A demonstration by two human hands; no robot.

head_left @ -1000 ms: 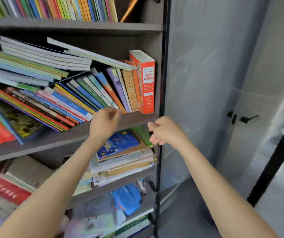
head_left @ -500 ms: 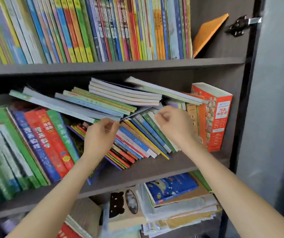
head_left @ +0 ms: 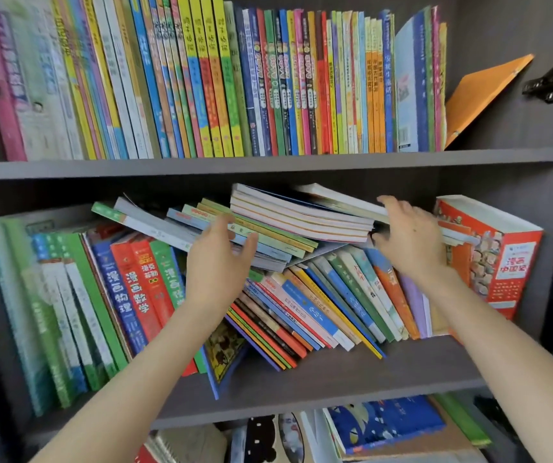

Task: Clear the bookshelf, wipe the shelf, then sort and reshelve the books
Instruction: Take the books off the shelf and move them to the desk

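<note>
A grey bookshelf (head_left: 302, 379) holds a middle row of leaning books (head_left: 328, 302). On top of them lies a flat stack of thin books (head_left: 295, 218). My left hand (head_left: 218, 262) reaches up with spread fingers to the left end of that stack, thumb under its lower books. My right hand (head_left: 408, 238) lies with straight fingers against the stack's right end. A thick orange boxed book (head_left: 499, 259) stands at the far right, just beyond my right hand.
The upper shelf (head_left: 268, 163) carries a tight row of upright books and a tilted orange envelope (head_left: 482, 95). Green and red books (head_left: 101, 302) stand at the middle shelf's left. Below, a blue book (head_left: 385, 419) tops a flat pile.
The view has risen and closed in on the middle shelf. Both hands have lifted from the leaning books up to the two ends of the flat stack.
</note>
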